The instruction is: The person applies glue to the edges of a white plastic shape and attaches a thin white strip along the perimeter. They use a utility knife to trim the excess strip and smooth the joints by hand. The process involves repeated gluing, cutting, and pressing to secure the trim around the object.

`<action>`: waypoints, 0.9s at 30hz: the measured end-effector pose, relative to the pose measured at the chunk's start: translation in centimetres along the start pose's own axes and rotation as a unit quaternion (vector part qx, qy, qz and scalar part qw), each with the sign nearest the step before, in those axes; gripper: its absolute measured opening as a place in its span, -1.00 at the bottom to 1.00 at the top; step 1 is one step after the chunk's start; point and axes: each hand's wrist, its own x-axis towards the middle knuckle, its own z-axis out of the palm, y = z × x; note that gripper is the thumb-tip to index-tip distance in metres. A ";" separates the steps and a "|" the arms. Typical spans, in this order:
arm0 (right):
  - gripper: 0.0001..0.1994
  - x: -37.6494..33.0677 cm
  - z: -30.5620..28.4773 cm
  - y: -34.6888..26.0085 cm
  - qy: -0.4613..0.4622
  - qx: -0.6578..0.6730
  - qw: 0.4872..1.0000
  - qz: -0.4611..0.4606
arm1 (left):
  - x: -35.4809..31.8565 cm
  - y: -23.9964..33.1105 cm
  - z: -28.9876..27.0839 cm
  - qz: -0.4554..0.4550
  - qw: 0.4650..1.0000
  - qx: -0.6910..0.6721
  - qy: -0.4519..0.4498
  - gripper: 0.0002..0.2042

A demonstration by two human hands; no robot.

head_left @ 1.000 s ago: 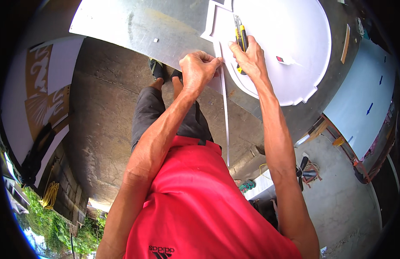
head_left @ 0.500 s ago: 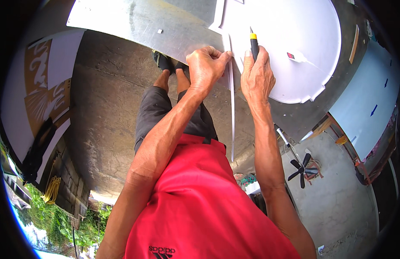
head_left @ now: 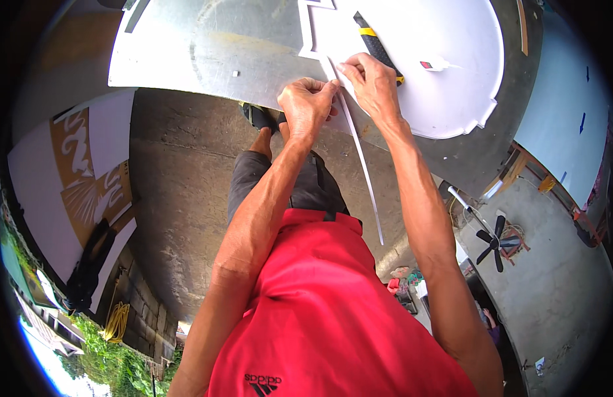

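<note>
A thin white strip (head_left: 361,156) runs from the edge of a large rounded white panel (head_left: 445,109) and hangs past the table's near side. My left hand (head_left: 305,104) pinches it between thumb and fingers close to that edge. Just beyond, my right hand (head_left: 374,86) is closed with its fingertips at the strip by the panel. A black and yellow utility knife (head_left: 375,45) is over the panel along the right hand's outer side, its lower part partly hidden; I cannot tell if the hand touches it. A small white bottle (head_left: 437,64) with a red mark lies on the panel.
A shiny metal sheet (head_left: 253,49) covers the left part of the table, with a small white piece (head_left: 235,73) on it. At right are a light blue board (head_left: 551,99) and a standing fan (head_left: 494,242). Brown and white panels (head_left: 88,159) lean at left.
My right hand has released its upright grip on the knife and moved left to the strip. The knife now slants beside it. The strip's loose end has swung right.
</note>
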 end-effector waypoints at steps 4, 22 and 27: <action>-0.67 1.9 0.3 -0.7 -0.089 -0.012 0.989 0.116 | 0.3 0.0 0.1 -0.006 1.000 0.005 -0.011 -0.71; -0.49 6.6 -0.1 -4.0 -0.245 -0.259 0.900 0.249 | 0.5 -0.8 0.2 0.023 0.999 0.034 -0.012 -0.71; -0.47 6.9 0.3 -3.3 -0.251 -0.262 0.895 0.258 | 0.6 -0.9 0.2 0.031 0.999 0.034 -0.011 -0.71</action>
